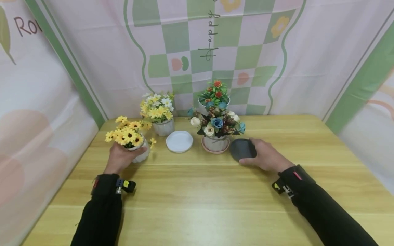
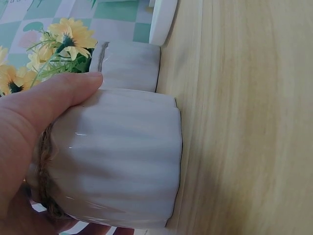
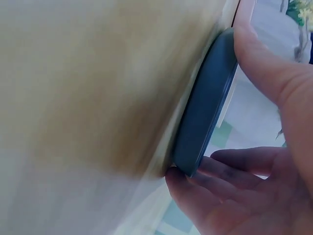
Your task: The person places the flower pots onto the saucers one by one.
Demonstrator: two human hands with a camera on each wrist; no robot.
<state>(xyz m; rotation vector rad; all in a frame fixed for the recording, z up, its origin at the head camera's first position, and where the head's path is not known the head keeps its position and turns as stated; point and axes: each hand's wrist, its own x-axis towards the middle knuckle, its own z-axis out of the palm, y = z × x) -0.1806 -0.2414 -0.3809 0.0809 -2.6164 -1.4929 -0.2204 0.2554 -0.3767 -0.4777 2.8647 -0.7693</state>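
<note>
In left hand, flowerpot (axis upright)

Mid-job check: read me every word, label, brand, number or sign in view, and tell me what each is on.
"Happy": sideways on the back curtain; the next letter is cut off at the top edge.
"Ro": on the left curtain, then a partly hidden letter.
Red tags on the black sleeves: too small to read.
Pots and plates: no lettering shows.
</note>
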